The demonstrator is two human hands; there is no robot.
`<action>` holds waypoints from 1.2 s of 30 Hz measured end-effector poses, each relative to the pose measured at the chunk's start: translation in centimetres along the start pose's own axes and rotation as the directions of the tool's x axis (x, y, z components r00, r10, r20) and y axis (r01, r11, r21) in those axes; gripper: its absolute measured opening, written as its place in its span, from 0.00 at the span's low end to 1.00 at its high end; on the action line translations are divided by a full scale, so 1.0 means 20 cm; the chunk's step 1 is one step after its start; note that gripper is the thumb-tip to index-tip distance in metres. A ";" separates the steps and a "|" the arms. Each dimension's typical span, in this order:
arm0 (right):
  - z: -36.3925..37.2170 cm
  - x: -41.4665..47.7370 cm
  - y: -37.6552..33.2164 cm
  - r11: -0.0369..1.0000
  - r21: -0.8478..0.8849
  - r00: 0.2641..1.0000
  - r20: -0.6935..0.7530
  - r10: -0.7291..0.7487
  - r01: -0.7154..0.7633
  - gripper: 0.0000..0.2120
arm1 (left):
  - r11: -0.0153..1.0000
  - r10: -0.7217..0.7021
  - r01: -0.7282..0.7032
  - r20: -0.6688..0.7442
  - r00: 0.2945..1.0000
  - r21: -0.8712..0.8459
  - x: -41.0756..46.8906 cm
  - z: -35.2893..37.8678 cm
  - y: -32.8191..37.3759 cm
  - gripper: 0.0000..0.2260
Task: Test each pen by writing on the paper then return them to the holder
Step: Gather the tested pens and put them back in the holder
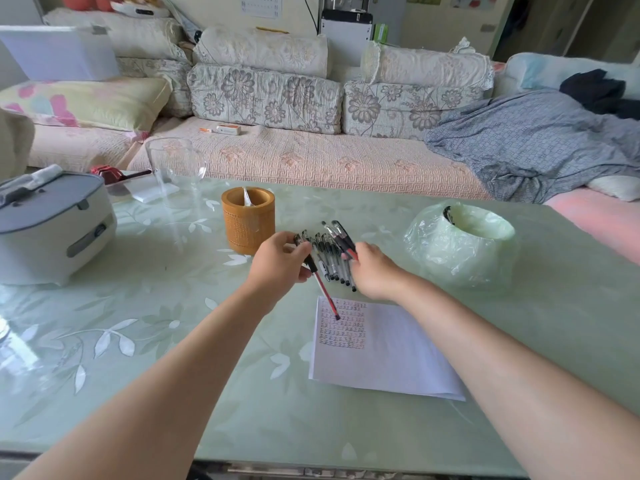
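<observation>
On my feed the worktop is pale green glass with a white leaf pattern. At its left edge I see a white appliance with a grey lid, and just behind that a red object I can't identify. A clear glass jug stands near the far edge. To the right sits a round container lined with a thin green plastic bag. Beyond the worktop runs a floral sofa; a small white and orange box lies on its seat, and a blue-grey patterned blanket is heaped at its right end.
</observation>
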State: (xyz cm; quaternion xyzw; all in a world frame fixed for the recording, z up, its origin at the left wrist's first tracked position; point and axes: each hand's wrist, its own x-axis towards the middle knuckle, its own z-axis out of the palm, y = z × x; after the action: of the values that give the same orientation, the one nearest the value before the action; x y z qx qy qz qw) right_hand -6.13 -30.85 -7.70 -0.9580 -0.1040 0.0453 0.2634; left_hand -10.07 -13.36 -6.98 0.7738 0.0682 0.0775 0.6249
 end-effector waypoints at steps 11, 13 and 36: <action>0.07 -0.03 -0.17 0.879 0.463 0.974 0.125 -0.191 0.113 0.10 | 0.972 0.234 -0.222 -0.176 0.956 0.081 0.00 -0.01 0.05 0.05; 0.07 -0.04 -0.20 0.860 0.493 0.965 0.137 -0.223 0.129 0.12 | 0.948 0.296 -0.263 -0.196 0.935 0.178 0.01 -0.04 0.06 0.06; 0.26 -0.04 -0.36 0.810 0.499 0.947 -0.078 -0.313 0.309 0.05 | 0.778 0.461 -0.459 0.107 0.881 0.430 -0.02 -0.22 -0.01 0.13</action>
State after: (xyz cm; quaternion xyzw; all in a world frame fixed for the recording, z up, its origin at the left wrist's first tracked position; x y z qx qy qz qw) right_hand -9.02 -22.35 -8.42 -0.8253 -0.2447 0.0313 0.5080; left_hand -11.30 -9.12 -6.26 0.8882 -0.1054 0.2114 0.3942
